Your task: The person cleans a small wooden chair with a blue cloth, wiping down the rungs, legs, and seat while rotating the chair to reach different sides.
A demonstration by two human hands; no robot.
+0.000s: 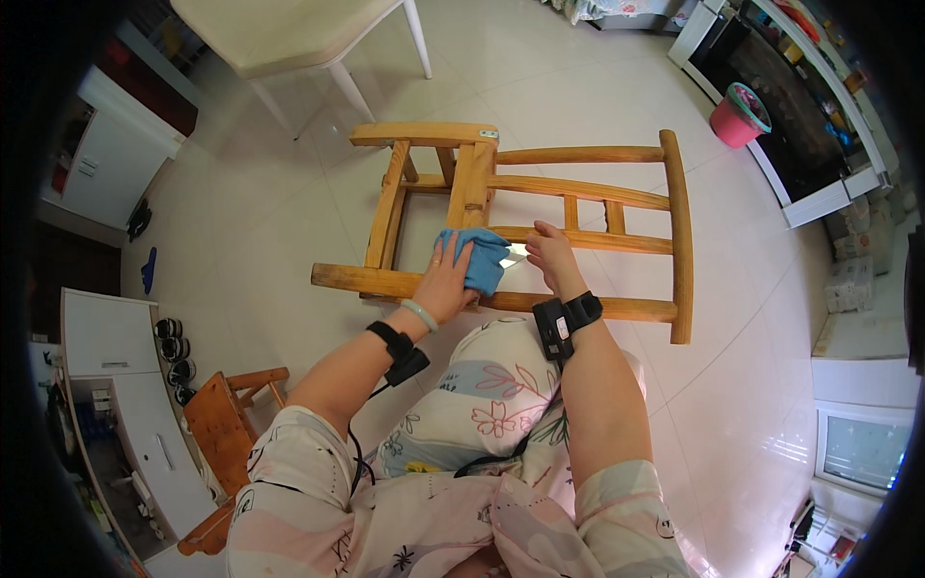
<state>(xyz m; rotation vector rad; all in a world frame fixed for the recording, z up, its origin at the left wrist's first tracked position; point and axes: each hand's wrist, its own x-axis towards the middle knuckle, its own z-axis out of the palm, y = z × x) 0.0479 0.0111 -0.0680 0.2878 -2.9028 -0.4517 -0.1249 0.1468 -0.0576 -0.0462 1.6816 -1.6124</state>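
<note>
A wooden chair (470, 195) lies tipped over on the tiled floor in front of me, its slatted backrest (621, 242) pointing right and its legs pointing left. My left hand (448, 278) presses a folded blue cloth (485, 253) against the chair where the near leg meets the seat frame. Part of the joint is hidden under the cloth. Just right of the cloth, my right hand (553, 256) is over the near part of the backrest with nothing in it, fingers slightly bent and apart. Whether it touches the wood I cannot tell.
A white chair (289, 36) stands beyond at the upper left. A pink bucket (738, 119) is by the glass-fronted cabinet (788, 108) at right. On the left are a small wooden chair (220, 426), several shoes (173, 350) and white cabinets (108, 336).
</note>
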